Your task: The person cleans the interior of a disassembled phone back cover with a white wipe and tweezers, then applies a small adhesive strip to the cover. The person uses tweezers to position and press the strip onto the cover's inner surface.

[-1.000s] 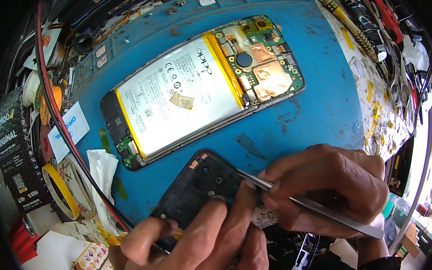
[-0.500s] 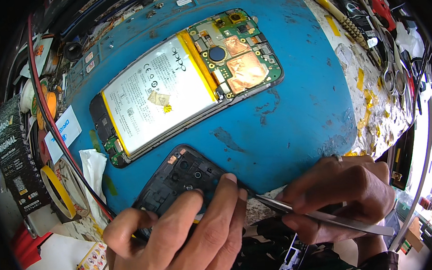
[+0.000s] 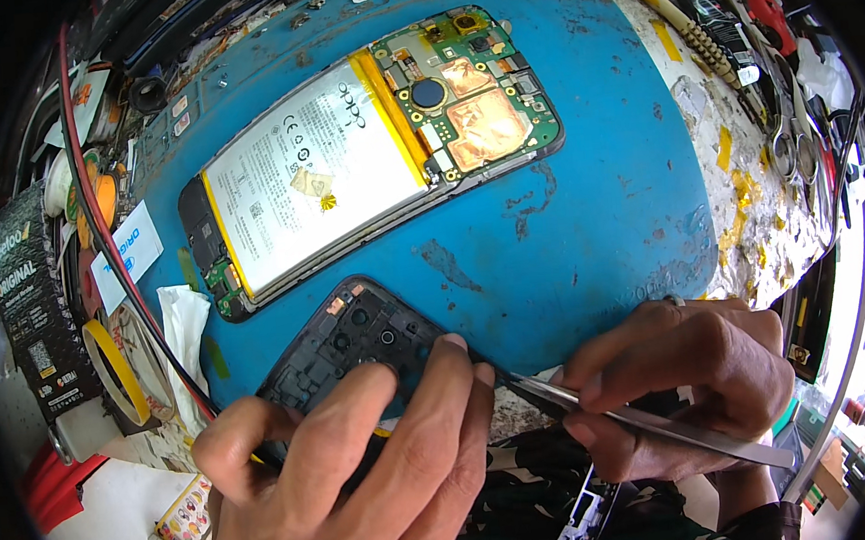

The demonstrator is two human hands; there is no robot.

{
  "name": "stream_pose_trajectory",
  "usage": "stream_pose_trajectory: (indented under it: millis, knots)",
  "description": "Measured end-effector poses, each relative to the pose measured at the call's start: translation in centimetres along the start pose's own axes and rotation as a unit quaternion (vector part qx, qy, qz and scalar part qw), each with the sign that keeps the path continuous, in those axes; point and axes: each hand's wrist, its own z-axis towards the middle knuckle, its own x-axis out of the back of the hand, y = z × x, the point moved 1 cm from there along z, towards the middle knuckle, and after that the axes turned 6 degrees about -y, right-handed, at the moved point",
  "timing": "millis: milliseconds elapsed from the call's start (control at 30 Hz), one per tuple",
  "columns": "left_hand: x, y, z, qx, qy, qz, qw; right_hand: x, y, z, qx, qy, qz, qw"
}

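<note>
In front of me lies a black phone back cover (image 3: 356, 320) with its inner side up, on the near edge of the blue mat. My left hand (image 3: 366, 465) grips it from above, the fingers bent over it and two fingertips at its right edge; the hand hides its lower part. A pair of metal tweezers (image 3: 710, 441) is pinched in my right hand (image 3: 676, 383), with the tips beside the cover's right edge. Farther back an opened phone (image 3: 293, 214) shows its white battery, green circuit board and copper-coloured shielding patches.
Under the work is a worn blue mat (image 3: 589, 209). A red cable (image 3: 87, 204) crosses the left side, near a yellow tape roll (image 3: 115, 367) and white tissue (image 3: 186, 327). Scissors (image 3: 795, 149) and tools crowd the right. A phone frame (image 3: 582, 520) is low, near my lap.
The view has shifted slightly, so the phone and cover appear a little higher. Both hands keep nearly the same pose, the tweezers still beside the cover's edge.
</note>
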Motion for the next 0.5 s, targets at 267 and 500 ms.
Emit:
stream_pose_trajectory:
  millis: [267, 500]
  knots:
    - [-0.21, -0.39, 0.08, -0.027, 0.015, 0.011, 0.999, 0.25, -0.15, -0.04, -0.011, -0.02, 0.001, 1.0]
    - [-0.17, -0.4, 0.13, -0.026, 0.011, 0.007, 1.0, -0.31, -0.12, -0.2, -0.004, 0.01, 0.008, 1.0]
